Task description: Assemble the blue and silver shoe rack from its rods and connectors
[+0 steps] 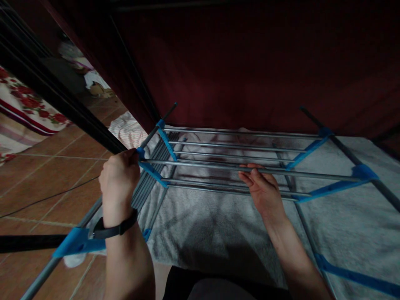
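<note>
In front of me stands a partly built rack [212,166] of thin grey metal tubes and blue plastic connectors. My left hand [120,175], with a dark band on the wrist, is closed around the rack's left side tube, right at a blue connector [141,153]. Near the middle of the front crossbar, my right hand [264,187] pinches that bar between thumb and fingers. At the right end the crossbar meets another blue connector [364,173]. Lower blue side pieces [328,191] carry more crossbars behind and below.
A grey blanket [212,225] covers the floor under the rack. Several loose tubes [153,166] lie together on its left. Dark red fabric [250,71] hangs behind. At left are brown floor tiles [62,179], a thin cable [50,198], a black frame bar [62,91] and flowered cloth [28,104].
</note>
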Available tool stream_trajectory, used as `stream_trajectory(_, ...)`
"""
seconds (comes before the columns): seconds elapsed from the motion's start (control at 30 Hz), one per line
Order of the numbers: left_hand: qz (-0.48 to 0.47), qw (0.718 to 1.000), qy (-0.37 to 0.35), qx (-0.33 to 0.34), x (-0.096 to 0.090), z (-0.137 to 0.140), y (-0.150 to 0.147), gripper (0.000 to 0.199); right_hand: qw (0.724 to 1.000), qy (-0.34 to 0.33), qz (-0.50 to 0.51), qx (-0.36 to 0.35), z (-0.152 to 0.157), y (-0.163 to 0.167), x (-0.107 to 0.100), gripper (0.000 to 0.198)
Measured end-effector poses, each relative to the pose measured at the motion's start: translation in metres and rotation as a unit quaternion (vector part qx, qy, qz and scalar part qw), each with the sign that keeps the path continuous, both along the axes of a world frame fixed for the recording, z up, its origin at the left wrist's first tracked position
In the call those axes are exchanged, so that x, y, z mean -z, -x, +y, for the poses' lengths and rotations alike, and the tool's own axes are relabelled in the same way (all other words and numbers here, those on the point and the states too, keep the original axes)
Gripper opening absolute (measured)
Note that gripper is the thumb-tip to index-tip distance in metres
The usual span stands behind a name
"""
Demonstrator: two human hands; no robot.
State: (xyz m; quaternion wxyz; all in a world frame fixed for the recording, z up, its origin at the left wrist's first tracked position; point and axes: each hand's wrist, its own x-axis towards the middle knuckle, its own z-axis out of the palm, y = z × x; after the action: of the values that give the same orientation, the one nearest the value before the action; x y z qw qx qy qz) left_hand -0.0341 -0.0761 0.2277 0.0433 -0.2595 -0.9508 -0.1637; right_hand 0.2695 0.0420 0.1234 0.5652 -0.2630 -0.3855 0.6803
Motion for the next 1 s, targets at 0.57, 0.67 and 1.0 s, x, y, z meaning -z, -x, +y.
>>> stream_trajectory(0.57, 0.060, 0.995, 0.078, 0.016, 0.004, -0.001, -0.004, 0.050, 0.999, 0.006, -0.002, 0.035, -0.001, 0.007, 0.007, 0.015)
stream_trajectory(0.67, 0.060, 0.994, 0.091, 0.022, 0.003, -0.001, -0.003, 0.052, 0.999, 0.011, 0.003, 0.048, -0.003, 0.010, 0.006, 0.015)
stream_trajectory(1.0, 0.080, 0.990, 0.111, 0.035, 0.006, -0.003, -0.002, 0.052, 0.998, 0.012, 0.022, 0.063, -0.008, 0.017, 0.006, 0.016)
